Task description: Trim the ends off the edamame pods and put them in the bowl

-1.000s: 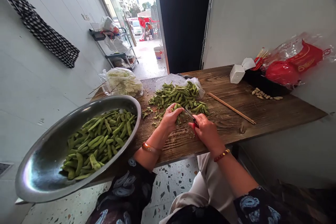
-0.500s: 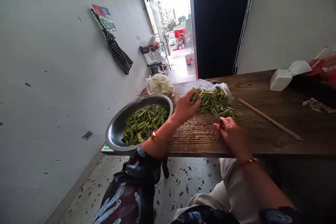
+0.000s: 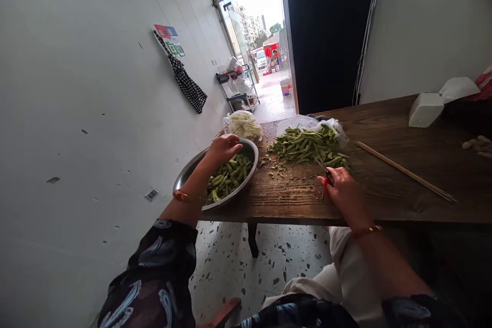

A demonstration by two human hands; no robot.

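My left hand [image 3: 225, 148] hovers over the metal bowl [image 3: 254, 156], its fingers loosely curved and apart, with nothing visible in them. Green soybean pods [image 3: 229, 177] fill the bowl's bottom, partly hidden by my left forearm. In my right hand [image 3: 340, 184] are scissors [image 3: 321, 162] with red handles, their blades pointing away from me toward the pile of pods [image 3: 303, 143] on the table. Part of that heap lies on a clear plastic bag [image 3: 295, 123].
Small trimmings [image 3: 279, 169] litter the wooden table [image 3: 284, 205]. Wooden chopsticks [image 3: 403, 170] lie to the right, with a white tissue pack [image 3: 426, 110] beyond. Behind the bowl sits a bag of pale stuff [image 3: 244, 125]. The wall [image 3: 96, 154] stands close on the left.
My left hand has moved left from the pod pile to above the bowl and no longer shows the pods it held. My right hand keeps the scissors beside the pile.
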